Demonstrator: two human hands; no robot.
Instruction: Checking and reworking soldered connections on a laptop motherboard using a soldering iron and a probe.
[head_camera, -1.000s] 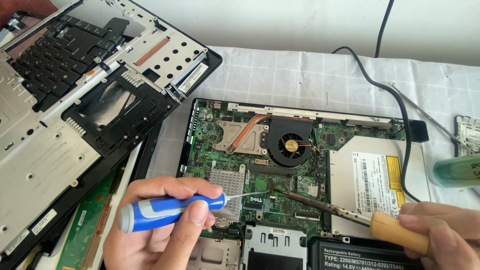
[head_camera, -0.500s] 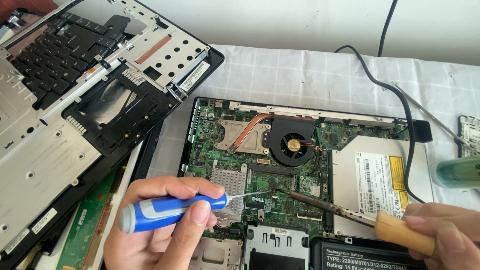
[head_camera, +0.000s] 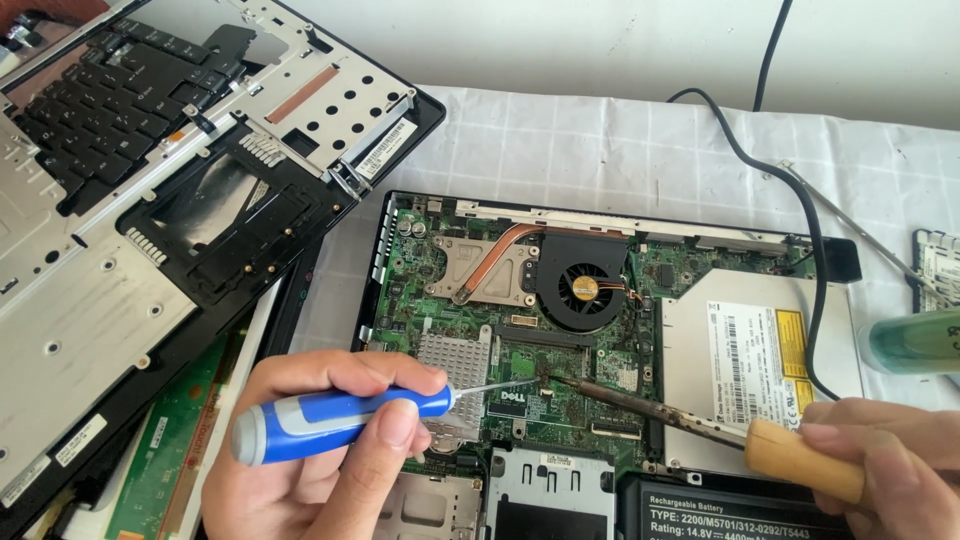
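My left hand grips a blue and grey screwdriver, whose thin shaft points right at the green motherboard of an opened laptop. My right hand holds a soldering iron by its wooden handle. The iron's dark metal rod slants up and left, and its tip meets the screwdriver tip near the middle of the board. A round black fan with a copper heat pipe sits just above that spot.
A removed keyboard and palm-rest frame lies upside down at the left. A silver optical drive fills the laptop's right side and a black battery its bottom. A black cable crosses a white checked cloth. A green translucent handle lies at right.
Both hands hold almost still. The right hand and iron handle have shifted slightly; the two tool tips stay at the same spot on the board.
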